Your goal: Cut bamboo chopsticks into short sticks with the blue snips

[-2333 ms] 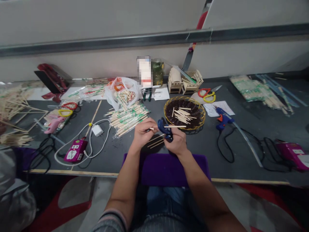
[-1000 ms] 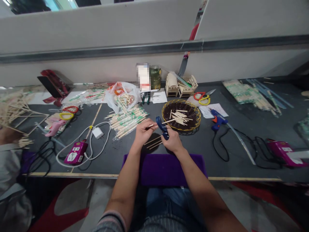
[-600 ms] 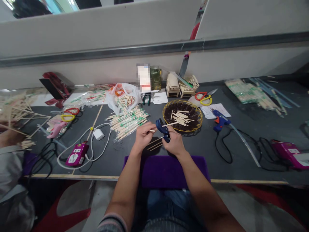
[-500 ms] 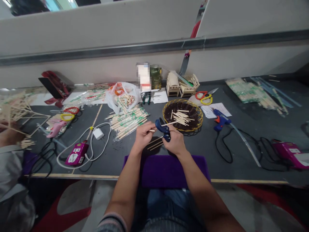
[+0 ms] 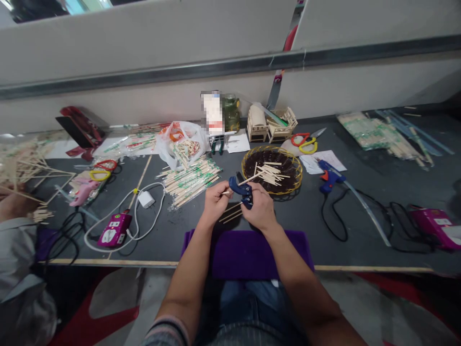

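Note:
My right hand (image 5: 262, 207) is closed around a dark blue hand-held cutter (image 5: 236, 185) with a curved upper jaw. A thin wooden stick (image 5: 249, 179) lies at the cutter's jaws and slants up toward the basket. My left hand (image 5: 216, 203) pinches a wooden stick just left of the jaws; a short pale end shows at its fingers. Whether both pieces are one stick I cannot tell. Beneath the hands, several loose sticks (image 5: 233, 217) lie on the dark table. Right behind the cutter stands a brown wicker basket (image 5: 296, 179) with a yellow rim, holding short cut sticks (image 5: 271, 174).
A purple tray (image 5: 247, 257) sits at the table's front edge. Wrapped chopsticks (image 5: 190, 181) and a plastic bag (image 5: 163, 146) lie left, a blue glue gun (image 5: 330, 177) right. Scissors (image 5: 305, 142) and small wooden models (image 5: 257, 124) stand behind. A co-worker's hand (image 5: 16, 205) is far left.
The stick at the cutter tilts up slightly more, and the cutter has shifted a little left. Both hands keep their hold. The whole view has moved slightly.

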`<state>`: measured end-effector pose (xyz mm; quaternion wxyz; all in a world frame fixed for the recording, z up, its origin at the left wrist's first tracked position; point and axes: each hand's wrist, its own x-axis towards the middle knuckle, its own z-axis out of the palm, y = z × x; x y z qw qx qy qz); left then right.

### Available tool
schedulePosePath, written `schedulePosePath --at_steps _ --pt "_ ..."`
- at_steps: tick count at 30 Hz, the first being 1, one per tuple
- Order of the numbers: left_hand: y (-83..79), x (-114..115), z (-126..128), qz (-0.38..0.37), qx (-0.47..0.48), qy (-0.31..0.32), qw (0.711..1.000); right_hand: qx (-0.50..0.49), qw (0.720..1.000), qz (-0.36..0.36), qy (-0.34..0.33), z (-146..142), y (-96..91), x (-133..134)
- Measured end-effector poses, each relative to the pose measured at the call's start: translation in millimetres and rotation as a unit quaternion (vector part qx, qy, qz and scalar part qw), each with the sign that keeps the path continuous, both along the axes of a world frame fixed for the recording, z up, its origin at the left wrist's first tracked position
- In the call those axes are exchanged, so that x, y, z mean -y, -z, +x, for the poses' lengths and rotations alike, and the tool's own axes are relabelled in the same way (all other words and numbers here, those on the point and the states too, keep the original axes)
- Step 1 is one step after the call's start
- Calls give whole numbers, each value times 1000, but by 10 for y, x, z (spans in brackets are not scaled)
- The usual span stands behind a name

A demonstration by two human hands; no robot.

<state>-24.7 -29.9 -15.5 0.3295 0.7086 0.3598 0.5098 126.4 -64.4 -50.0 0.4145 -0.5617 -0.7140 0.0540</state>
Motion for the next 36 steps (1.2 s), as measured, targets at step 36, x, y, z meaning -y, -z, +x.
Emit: schedulePosePath --at_steps 36 --pt "0 -22 -31 110 25 -11 994 -23 1000 18 0 -25 -10 42"
